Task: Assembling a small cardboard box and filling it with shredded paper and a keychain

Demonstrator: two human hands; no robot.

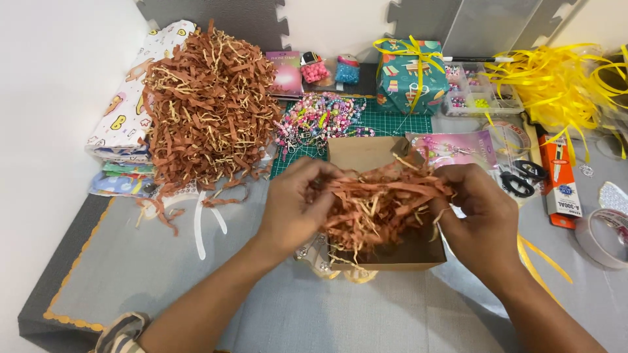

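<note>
Left hand and right hand: both pinching a shred clump, held over the open box. Box part-filled; big shred heap unused at the desk's back left.

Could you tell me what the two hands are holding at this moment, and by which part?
Both hold one clump of brown shredded paper over the open cardboard box: the left hand grips its left end, the right hand its right end.
</note>
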